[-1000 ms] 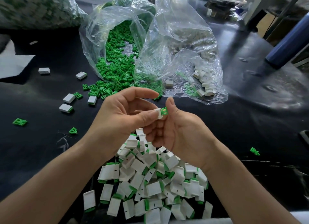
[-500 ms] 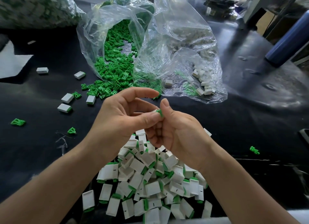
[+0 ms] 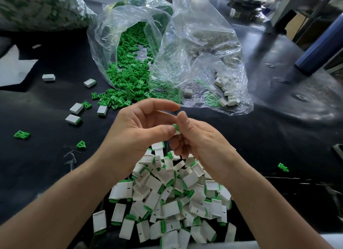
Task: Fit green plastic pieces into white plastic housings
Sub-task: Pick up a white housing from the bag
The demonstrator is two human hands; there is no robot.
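Note:
My left hand [image 3: 137,130] and my right hand [image 3: 198,139] meet above the black table, pinching between them a small white housing [image 3: 177,131] with a green piece [image 3: 176,126] showing at its top. Most of that part is hidden by my thumbs. Below my hands lies a pile of white housings with green pieces fitted [image 3: 167,196]. A clear bag of loose green pieces [image 3: 130,70] lies open behind, spilling toward me. Beside it a second clear bag [image 3: 204,63] holds white housings [image 3: 226,92].
Loose white housings [image 3: 76,108] and stray green pieces [image 3: 21,134] dot the black table [image 3: 259,137] at left; one green piece [image 3: 283,167] lies at right. A blue cylinder [image 3: 321,50] stands far right. Another full bag [image 3: 37,7] sits at top left.
My thumbs have closed over the part; the green piece, clearly exposed a second ago, now shows only at its tip above the white housing.

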